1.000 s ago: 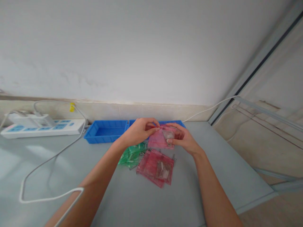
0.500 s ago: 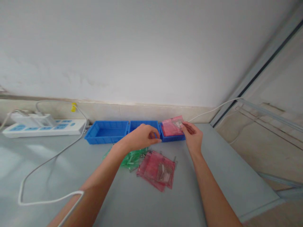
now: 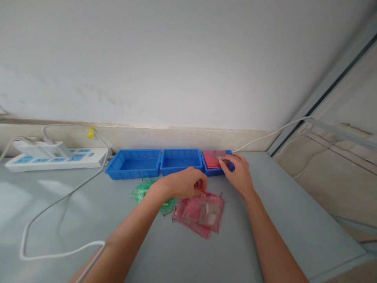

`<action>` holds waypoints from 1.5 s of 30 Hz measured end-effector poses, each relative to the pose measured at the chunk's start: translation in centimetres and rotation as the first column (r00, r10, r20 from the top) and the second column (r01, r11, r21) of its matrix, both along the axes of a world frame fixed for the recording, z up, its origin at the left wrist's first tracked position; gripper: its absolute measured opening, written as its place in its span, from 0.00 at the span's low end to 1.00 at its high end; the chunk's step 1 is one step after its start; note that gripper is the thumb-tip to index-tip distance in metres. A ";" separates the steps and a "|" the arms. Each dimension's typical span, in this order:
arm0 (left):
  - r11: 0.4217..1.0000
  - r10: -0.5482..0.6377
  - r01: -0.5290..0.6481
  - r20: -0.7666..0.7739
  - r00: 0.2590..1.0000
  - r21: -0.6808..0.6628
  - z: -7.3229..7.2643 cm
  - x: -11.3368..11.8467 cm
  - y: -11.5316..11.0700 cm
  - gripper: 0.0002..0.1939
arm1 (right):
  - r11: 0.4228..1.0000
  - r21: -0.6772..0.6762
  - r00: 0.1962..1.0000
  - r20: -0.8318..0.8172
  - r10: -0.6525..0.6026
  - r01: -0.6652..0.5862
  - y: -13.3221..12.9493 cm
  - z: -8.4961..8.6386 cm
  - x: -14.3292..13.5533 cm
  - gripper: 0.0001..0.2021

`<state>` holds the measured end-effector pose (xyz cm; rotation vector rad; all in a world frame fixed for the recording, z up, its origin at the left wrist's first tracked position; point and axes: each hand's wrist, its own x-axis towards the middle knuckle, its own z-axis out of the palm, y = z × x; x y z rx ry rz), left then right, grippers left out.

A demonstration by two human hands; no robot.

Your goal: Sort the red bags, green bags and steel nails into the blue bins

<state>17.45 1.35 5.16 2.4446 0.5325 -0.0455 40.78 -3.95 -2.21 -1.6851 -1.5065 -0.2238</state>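
My left hand (image 3: pixel 191 183) is closed on the top edge of a pink bag (image 3: pixel 213 210) in the middle of the table. This see-through bag overlaps other pink bags, and its far edge is slightly raised. My right hand (image 3: pixel 237 169) is at the right blue tray (image 3: pixel 210 172), thumb and fingers closed on the right part of another pink bag (image 3: pixel 211 159) lying inside. Left of the pink pile, partly behind my left forearm, lie green bags (image 3: pixel 143 190). Thin metal pieces, perhaps screws (image 3: pixel 168 212), poke out around the piles.
Two more blue trays, the middle one (image 3: pixel 181 170) and the left one (image 3: pixel 132 173), stand in line along the wall. A white power strip (image 3: pixel 97 159) with plugs is at the far left. A white cable (image 3: pixel 59 257) loops across the table and over my left forearm.
My left hand has come down from above the middle tray and taken hold of a pink bag's edge. My right hand has lowered its pink bag, now flatter in the right tray.
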 end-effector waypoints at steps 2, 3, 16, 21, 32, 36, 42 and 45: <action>0.998 0.009 -0.006 0.066 0.998 -0.058 0.5 -0.1 0.1 0.03 | 0.998 0.059 1.000 0.012 0.000 -0.001 -0.2 0.5 -0.2 0.11; 0.996 0.014 -0.005 0.096 0.995 -0.091 0.7 -0.1 0.1 0.05 | 0.995 0.100 1.000 0.007 0.007 -0.008 -0.4 0.8 -0.4 0.11; 0.944 0.302 -0.178 0.507 0.807 -0.279 1.0 -0.1 0.8 0.07 | 0.754 0.082 0.420 -0.789 0.449 -0.652 -1.7 2.7 -2.7 0.26; 0.900 0.428 -0.301 0.510 0.746 -0.315 0.8 -0.3 1.2 0.07 | 0.839 0.080 0.426 -0.833 0.353 -0.538 -1.2 2.2 -2.8 0.31; 0.982 0.184 -0.186 0.221 0.958 -0.011 1.1 -1.4 1.4 0.11 | 0.966 0.253 0.824 -0.557 0.104 0.049 0.2 0.8 -0.5 0.18; 0.994 0.062 -0.057 -0.049 0.997 0.091 0.8 -1.3 0.5 0.22 | 0.991 0.119 0.970 -0.243 -0.025 0.055 0.2 0.1 -0.3 0.18; 0.998 0.040 -0.030 -0.223 0.974 0.048 0.2 -0.1 -0.2 0.24 | 0.999 0.023 0.999 -0.035 -0.021 0.022 0.4 -0.4 -0.2 0.16; 1.000 -0.007 0.006 -0.206 0.978 -0.003 0.3 -0.1 0.0 0.14 | 0.999 0.011 0.999 -0.021 -0.040 0.041 0.4 -0.5 0.0 0.17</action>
